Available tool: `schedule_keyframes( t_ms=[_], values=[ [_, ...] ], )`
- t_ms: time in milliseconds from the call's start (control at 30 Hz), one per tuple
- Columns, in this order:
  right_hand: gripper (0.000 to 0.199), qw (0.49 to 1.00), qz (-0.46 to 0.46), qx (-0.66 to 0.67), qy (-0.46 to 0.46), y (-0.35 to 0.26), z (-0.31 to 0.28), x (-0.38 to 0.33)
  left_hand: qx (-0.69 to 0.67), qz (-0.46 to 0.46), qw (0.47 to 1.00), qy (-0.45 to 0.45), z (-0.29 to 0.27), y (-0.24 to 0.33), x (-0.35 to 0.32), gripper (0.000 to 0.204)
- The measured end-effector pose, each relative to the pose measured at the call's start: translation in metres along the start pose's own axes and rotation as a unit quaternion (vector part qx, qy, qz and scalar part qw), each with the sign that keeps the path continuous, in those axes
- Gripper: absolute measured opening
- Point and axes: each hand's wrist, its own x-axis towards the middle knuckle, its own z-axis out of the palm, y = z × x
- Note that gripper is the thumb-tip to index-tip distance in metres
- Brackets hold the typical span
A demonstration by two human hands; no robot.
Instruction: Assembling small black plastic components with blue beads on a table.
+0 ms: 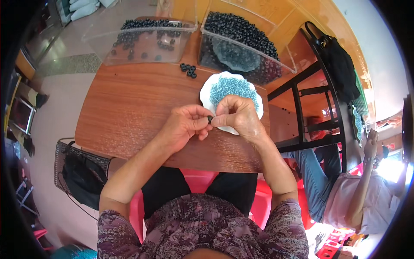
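In front of me, over the wooden table, my left hand point(183, 127) pinches a small dark round piece point(210, 119) between thumb and fingertips. My right hand point(241, 117) is closed too, its thumb and fingertip pressed against the right side of that piece; anything tiny between them is hidden. Beneath and behind the right hand sits a white wavy-edged plate point(206, 90) heaped with small, light-blue translucent pieces point(233, 87). Several loose black round pieces point(188, 70) lie on the table left of the plate.
At the table's point(125, 103) far edge stand two clear plastic bins: the left bin point(101, 39) holds some black pieces, the right bin point(280, 67) many. A dark-framed table point(297, 93) stands to the right, where another person point(362, 194) sits. A black wire basket point(60, 166) is at lower left.
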Motion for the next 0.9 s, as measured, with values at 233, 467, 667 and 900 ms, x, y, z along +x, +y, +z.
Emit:
schedule_keyframes(
  t_ms=[233,467,667,900],
  values=[
    [0.014,0.993,-0.05,-0.071,0.075,0.005,0.013,-0.001,-0.067,-0.005,0.998,-0.011,0.003,-0.002,0.003,0.02],
    [0.015,0.998,-0.049,0.012,0.022,-0.002,0.007,0.016,-0.081,-0.03,0.996,-0.017,-0.004,0.009,0.01,0.018],
    [0.017,0.991,0.022,0.13,-0.01,0.014,0.001,0.015,0.023,-0.033,0.999,0.019,0.002,0.006,0.007,0.018],
    [0.008,0.98,-0.02,0.199,-0.021,-0.005,0.013,0.006,-0.105,-0.022,0.994,-0.035,0.0,0.006,0.002,0.016]
  ],
)
